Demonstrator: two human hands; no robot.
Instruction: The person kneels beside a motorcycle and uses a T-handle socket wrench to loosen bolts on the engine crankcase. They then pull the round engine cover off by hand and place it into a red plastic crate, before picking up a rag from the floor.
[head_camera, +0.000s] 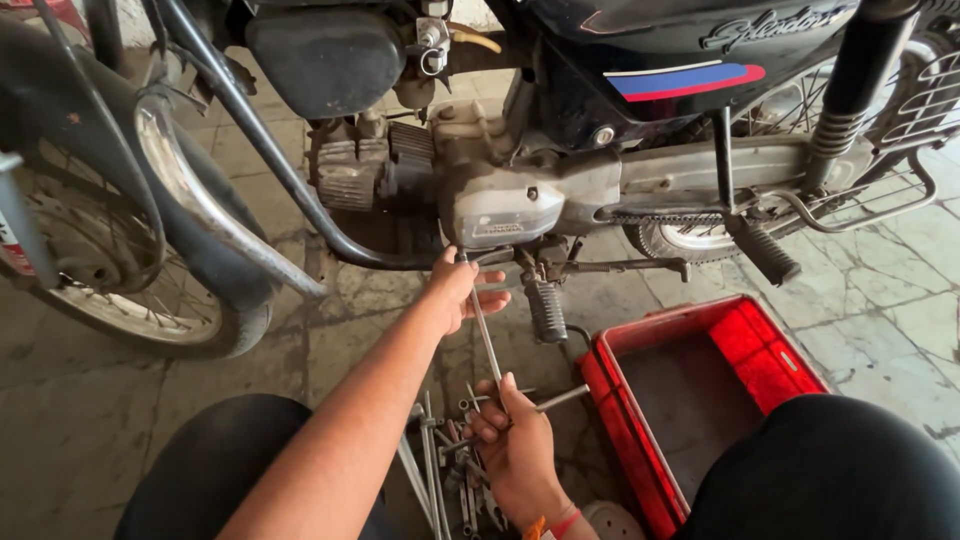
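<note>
Between my two hands runs a long, thin, dull-grey T-handle wrench (487, 335), its shaft slanting up to the motorcycle engine (500, 205). I close my left hand (462, 290) around the shaft's upper end, while my right hand (515, 440) grips the crossbar below, just beside a red plastic tray (640, 440).

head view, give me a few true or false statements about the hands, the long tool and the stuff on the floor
1. Both hands grip one long T-handle wrench. True.
2. The left hand holds the shaft's upper end under the engine. True.
3. The right hand rests inside the red crate. False: it grips the wrench's crossbar end, left of the crate.
4. The red crate is filled with tools. False: it looks empty; loose tools lie on the floor beside it.
5. The motorcycle's footpeg hangs beside the left hand. True.
</note>
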